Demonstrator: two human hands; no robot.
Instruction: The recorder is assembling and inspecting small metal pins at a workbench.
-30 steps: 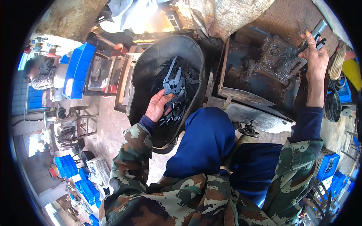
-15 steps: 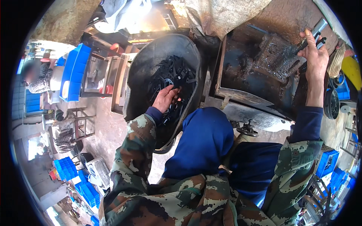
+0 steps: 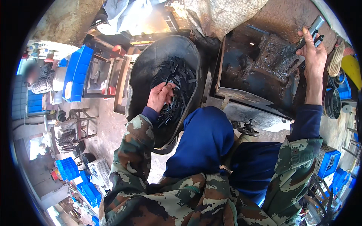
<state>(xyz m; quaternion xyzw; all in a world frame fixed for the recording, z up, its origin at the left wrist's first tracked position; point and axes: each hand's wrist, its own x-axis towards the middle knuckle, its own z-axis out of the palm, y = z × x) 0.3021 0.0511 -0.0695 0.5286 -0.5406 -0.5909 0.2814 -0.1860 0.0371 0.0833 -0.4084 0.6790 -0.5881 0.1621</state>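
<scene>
My left hand [image 3: 160, 97] is down inside a large black tub [image 3: 141, 64], its fingers curled together over a heap of thin black strip-like parts [image 3: 181, 81]. What lies between the fingertips is too small and dark to make out. Far to the right, my right hand [image 3: 315, 56] is closed around a lever with dark ends, beside a shiny metal rod [image 3: 316, 24]. This hand is at the edge of an open metal box [image 3: 230, 92], where a block [image 3: 273, 58] caked in wet dark grime sits.
A handwheel [image 3: 249, 129] stands under the box, near my knees. Blue bins [image 3: 77, 73] and a wooden frame [image 3: 122, 84] are on the left, with a seated person [image 3: 41, 79] beyond. Coiled dark rings [image 3: 332, 103] lie at the right, near a yellow object [image 3: 350, 71].
My left hand has shifted slightly left within the tub, and the dark piece seen at its fingertips no longer shows there. The right hand and the rod have tilted a little.
</scene>
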